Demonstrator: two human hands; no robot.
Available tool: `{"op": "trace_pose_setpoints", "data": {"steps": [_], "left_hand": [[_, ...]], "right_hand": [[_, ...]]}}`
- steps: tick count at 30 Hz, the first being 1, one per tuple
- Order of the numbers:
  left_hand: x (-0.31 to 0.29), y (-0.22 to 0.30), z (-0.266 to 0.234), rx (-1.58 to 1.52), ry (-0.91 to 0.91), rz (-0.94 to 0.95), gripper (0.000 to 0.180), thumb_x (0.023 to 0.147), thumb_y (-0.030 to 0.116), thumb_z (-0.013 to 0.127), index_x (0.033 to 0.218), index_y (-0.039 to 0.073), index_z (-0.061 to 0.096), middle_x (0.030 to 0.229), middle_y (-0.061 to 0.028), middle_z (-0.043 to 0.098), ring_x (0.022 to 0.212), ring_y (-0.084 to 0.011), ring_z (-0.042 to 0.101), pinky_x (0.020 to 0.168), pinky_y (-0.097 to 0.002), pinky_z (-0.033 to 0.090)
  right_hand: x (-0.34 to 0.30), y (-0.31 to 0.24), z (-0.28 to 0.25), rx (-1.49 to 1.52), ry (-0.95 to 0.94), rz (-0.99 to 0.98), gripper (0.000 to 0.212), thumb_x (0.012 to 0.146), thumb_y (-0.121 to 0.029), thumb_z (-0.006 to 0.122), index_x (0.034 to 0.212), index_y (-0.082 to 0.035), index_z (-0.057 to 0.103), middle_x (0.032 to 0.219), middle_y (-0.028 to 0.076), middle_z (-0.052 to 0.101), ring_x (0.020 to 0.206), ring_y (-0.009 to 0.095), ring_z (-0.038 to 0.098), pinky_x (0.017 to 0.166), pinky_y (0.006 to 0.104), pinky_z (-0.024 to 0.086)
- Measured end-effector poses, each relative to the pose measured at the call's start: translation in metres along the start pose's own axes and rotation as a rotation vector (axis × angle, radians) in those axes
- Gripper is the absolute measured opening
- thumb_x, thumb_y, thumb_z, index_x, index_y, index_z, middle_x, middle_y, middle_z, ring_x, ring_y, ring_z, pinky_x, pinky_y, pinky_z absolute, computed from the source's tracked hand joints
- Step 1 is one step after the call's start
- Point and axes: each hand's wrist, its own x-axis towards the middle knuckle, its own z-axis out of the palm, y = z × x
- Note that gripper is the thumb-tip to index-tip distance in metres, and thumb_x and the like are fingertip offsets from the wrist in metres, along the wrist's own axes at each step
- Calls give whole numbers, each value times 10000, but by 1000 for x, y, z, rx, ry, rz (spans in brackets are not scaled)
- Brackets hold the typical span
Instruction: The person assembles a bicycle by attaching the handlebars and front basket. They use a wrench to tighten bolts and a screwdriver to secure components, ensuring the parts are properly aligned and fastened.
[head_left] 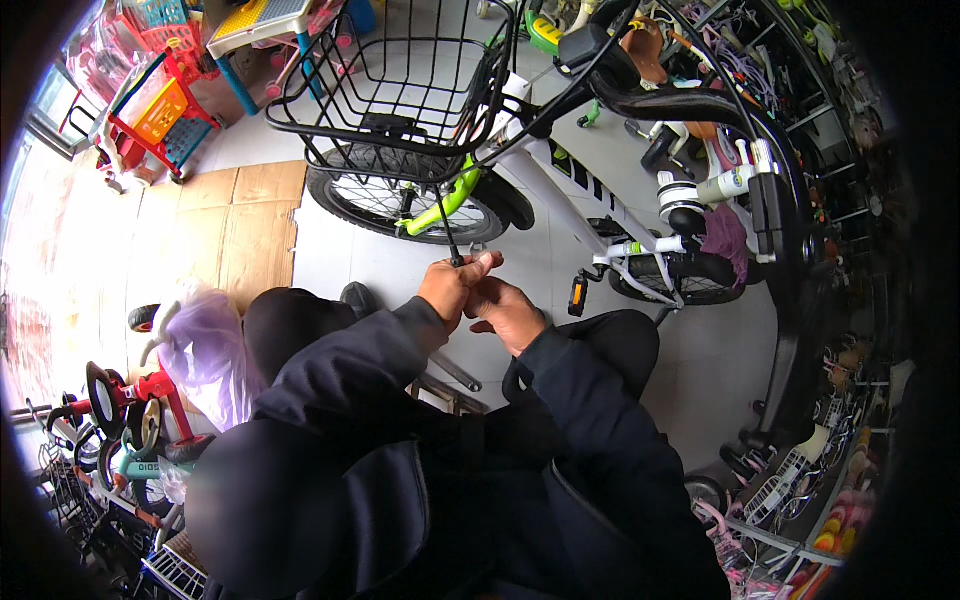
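Observation:
A white and lime-green bicycle (575,205) stands before me, its front wheel (335,196) at the left and a black wire basket (420,62) above that wheel. From below the basket, a thin black rod or cable (446,222) runs down to my left hand (446,290), which is closed around its lower end. A small silver metal piece (478,247) sticks up by the left thumb. My right hand (508,314) is closed against the left one, fingers curled; whatever it grips is hidden.
Flattened cardboard (240,215) lies left of the front wheel. A bicycle pedal (578,296) juts out right of my hands. Close to my knees is a metal bar (455,370). A purple plastic bag (212,350) and small bikes crowd the left; loaded racks (800,540) line the right.

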Motion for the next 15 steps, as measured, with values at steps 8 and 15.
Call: {"op": "trace_pose_setpoints", "data": {"steps": [8,15], "left_hand": [[-6,8,3,-17,8,-1,576,1047,439,461,1292,-74,554,1148,-165,640,928,-236,633,735,-363,530],[-2,-6,0,-167,354,139,385,1034,325,528,1224,-5,591,1111,-126,652,863,-211,596,734,-359,510]], "right_hand": [[2,-3,-6,228,-64,-10,449,936,-535,625,1025,-98,567,876,-9,588,712,91,541,614,254,444],[16,-2,-14,-177,260,-194,409,1006,-420,568,877,-32,582,705,42,604,569,115,555,512,292,458]]}}
